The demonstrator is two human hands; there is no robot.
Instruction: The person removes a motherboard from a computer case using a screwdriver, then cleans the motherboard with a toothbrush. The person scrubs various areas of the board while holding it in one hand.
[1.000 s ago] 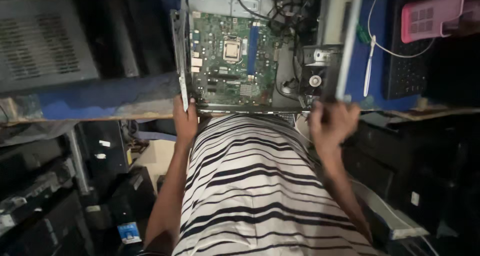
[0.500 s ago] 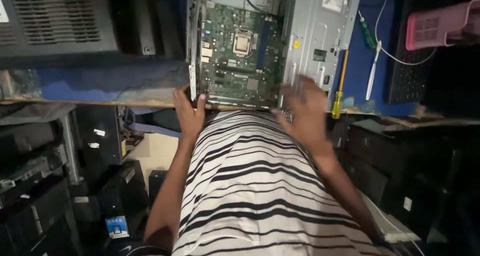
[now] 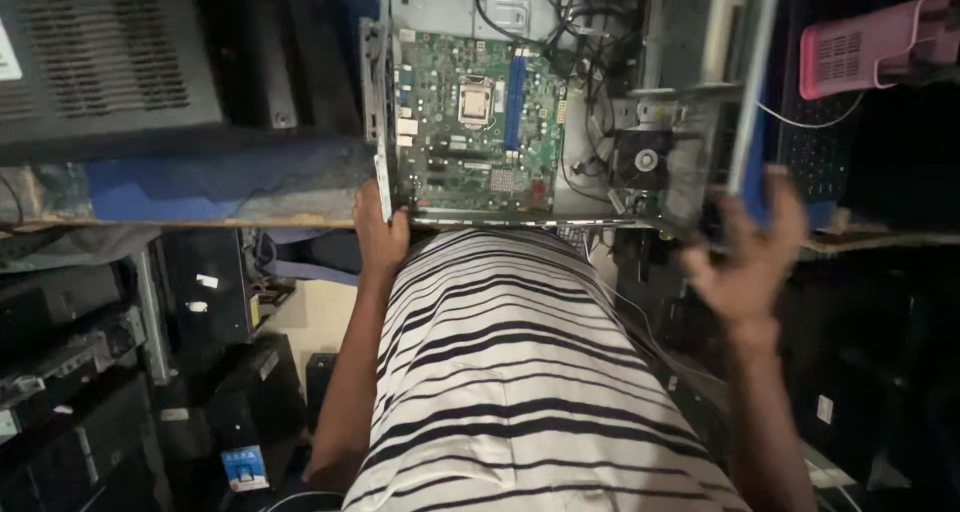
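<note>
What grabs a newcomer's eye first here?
The green circuit board inside the open computer case, lying on the workbench at top centre with black cables tangled to its right. The left hand has a grip on the case's near-left corner, while the right hand hovers open-fingered by the near-right edge. A pink plastic basket stands out at the top right against the dark clutter.

I see the open grey metal computer case (image 3: pixel 560 102) lying flat at the near edge of the blue-covered surface (image 3: pixel 200 187), its green motherboard (image 3: pixel 470 122) exposed on the left, tangled black cables (image 3: pixel 590 92) beside it.
</note>
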